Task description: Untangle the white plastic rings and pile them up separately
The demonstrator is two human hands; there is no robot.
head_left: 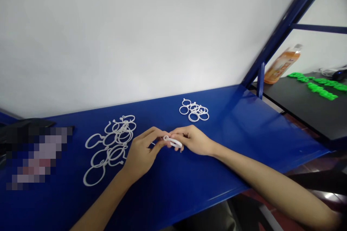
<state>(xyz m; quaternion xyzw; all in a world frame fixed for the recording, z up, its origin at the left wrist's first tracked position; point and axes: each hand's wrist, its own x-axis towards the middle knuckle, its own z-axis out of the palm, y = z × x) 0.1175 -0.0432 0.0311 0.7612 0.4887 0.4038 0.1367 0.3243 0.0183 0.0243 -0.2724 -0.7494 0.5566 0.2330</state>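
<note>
A white plastic ring [175, 142] with a small loop at its end is held between both hands above the blue table. My left hand [143, 149] pinches it near the loop, fingers closed. Opposite, my right hand [193, 139] is closed on the ring's other side, its thumb along the top. To the left of my left hand lies a loose pile of larger white rings [115, 140], several of them with open ends. Farther back, beyond my right hand, is a smaller cluster of white rings [194, 109] that look closed.
The blue table [230, 115] runs along a white wall. A blue metal frame post [273, 39] rises at its right end. On a black table [306, 104] beyond stand an orange bottle [283, 65] and bright green pieces [321, 91]. A dark item [27, 126] lies at far left.
</note>
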